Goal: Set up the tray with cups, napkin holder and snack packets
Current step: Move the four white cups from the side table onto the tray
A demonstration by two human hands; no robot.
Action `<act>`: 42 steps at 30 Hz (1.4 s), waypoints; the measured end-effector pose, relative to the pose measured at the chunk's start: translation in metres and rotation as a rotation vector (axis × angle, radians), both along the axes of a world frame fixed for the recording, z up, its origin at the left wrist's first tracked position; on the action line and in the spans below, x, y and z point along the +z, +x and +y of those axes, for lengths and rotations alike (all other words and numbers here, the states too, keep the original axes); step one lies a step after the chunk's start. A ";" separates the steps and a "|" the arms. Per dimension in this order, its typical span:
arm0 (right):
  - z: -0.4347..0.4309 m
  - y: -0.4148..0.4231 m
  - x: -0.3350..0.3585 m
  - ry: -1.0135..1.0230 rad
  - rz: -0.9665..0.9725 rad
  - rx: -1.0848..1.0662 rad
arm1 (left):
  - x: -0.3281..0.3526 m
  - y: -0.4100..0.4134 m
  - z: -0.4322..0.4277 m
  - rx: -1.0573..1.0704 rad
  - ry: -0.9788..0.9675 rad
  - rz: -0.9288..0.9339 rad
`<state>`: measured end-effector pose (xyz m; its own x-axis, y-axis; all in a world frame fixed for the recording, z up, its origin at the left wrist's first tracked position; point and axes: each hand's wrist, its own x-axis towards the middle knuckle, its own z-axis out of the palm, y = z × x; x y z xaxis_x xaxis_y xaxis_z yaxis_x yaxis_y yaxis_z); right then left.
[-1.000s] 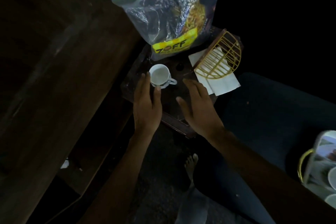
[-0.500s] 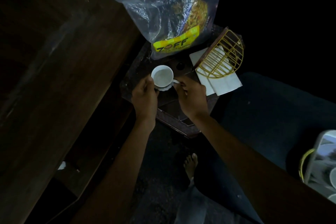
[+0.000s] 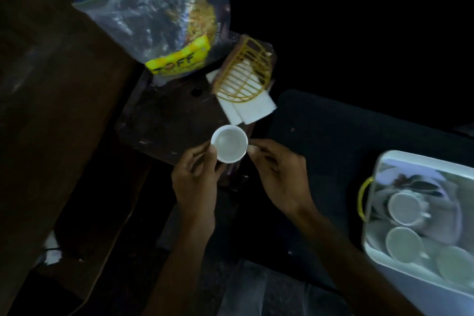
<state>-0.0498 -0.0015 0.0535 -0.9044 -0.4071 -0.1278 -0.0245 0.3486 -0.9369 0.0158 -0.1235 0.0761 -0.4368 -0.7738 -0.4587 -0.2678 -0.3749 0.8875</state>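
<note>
A small white cup (image 3: 229,143) is lifted above the near edge of the dark wooden tray (image 3: 164,120). My left hand (image 3: 196,179) grips its left side, and my right hand (image 3: 278,174) pinches its handle on the right. At the back of the tray leans a clear plastic snack packet (image 3: 164,31) with a yellow label. Beside it lies a yellow wire napkin holder (image 3: 246,74) on its side over white napkins (image 3: 250,109).
A white tray with a yellow handle (image 3: 415,161) sits at the right, holding several white cups (image 3: 404,208) and saucers. A dark wooden table (image 3: 51,84) runs along the left. A dark blue seat (image 3: 346,131) lies between the two trays.
Both hands closed on the cup and lifted it off the tray toward me. The view swung right, bringing the white tray of cups into sight.
</note>
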 end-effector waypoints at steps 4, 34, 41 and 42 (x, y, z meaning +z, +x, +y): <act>0.078 0.011 0.010 0.045 -0.024 -0.098 | 0.004 0.006 0.074 -0.094 0.037 0.021; 0.443 -0.019 -0.068 0.427 -0.054 -0.360 | -0.026 -0.027 0.344 -0.435 0.094 -0.154; 0.444 -0.020 -0.079 0.427 -0.086 -0.302 | -0.026 -0.027 0.344 -0.373 0.093 -0.128; 0.443 -0.020 -0.079 0.430 -0.081 -0.295 | -0.025 -0.028 0.343 -0.370 0.092 -0.124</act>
<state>-0.0697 0.4420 -0.0254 -0.9529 -0.0321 -0.3015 0.1991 0.6835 -0.7022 -0.0120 0.2197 0.0506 -0.6154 -0.5279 -0.5853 -0.5026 -0.3092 0.8074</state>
